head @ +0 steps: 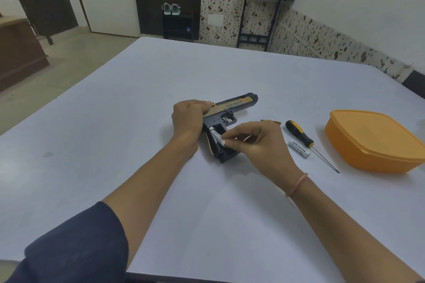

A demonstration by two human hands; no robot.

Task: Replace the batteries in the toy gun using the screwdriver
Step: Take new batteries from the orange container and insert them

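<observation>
Nearest, one dark navy fabric sleeve (76, 243) on the left forearm; one thin pink thread band (296, 185) at the right wrist. Two hands midway across one white flat table (161, 202): left hand (187, 119) curled over the rear of one black-and-gold plastic toy gun (236, 106), right hand (255, 142) pinching one white cylindrical battery (217, 138) at the open grip compartment. Gun flat on its side, long axis left to right, muzzle toward far right, grip toward the camera; slide lettering apparently "DESERT EAGLE". Second white battery (298, 149), labelled "Hevbright", just beside one black-and-yellow-handled screwdriver (303, 136). One orange lidded plastic box (372, 140) at right.
</observation>
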